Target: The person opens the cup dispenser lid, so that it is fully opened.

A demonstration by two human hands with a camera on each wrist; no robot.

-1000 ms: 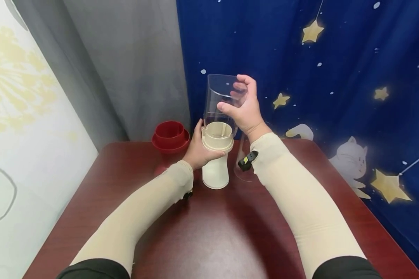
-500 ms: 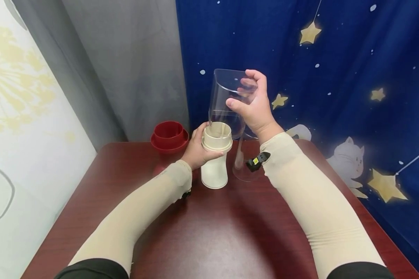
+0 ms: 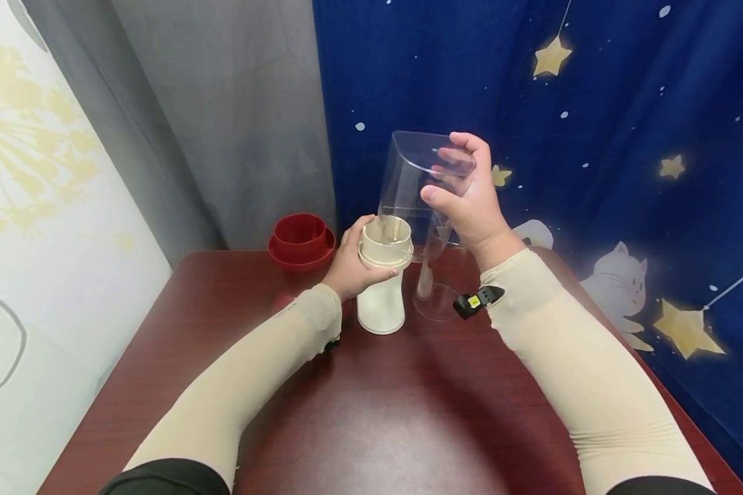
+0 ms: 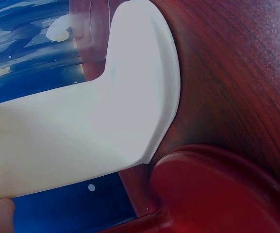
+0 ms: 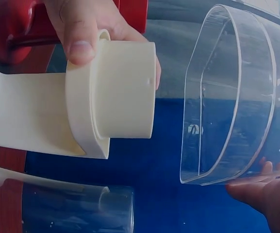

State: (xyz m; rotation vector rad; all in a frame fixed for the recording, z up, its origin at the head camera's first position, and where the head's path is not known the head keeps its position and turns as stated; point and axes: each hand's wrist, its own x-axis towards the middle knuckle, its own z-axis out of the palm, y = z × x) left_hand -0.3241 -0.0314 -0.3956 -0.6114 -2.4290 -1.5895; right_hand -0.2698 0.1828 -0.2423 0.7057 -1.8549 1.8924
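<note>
My left hand (image 3: 353,265) grips a cream plastic stand (image 3: 380,309) just below its round open collar (image 5: 125,90). The stand is upright on the table, and its flared foot (image 4: 140,73) shows in the left wrist view. My right hand (image 3: 470,196) holds a clear plastic container (image 3: 402,179) near its upper rim, thumb on the near side and fingers on the far side. This container is tilted and hangs up and to the right of the collar. In the right wrist view, a gap separates its lower end (image 5: 212,97) from the collar.
A red stand (image 3: 300,244) of similar shape is left of the cream one; its foot (image 4: 217,189) lies close by. A second clear container (image 3: 430,302) stands on the brown table (image 3: 347,412), right of the cream stand. Curtains (image 3: 254,103) hang behind.
My right hand has moved right with the clear container, rising and then dropping a little. The container has come away from above the collar and tilts more. My left hand and the cream stand stay put.
</note>
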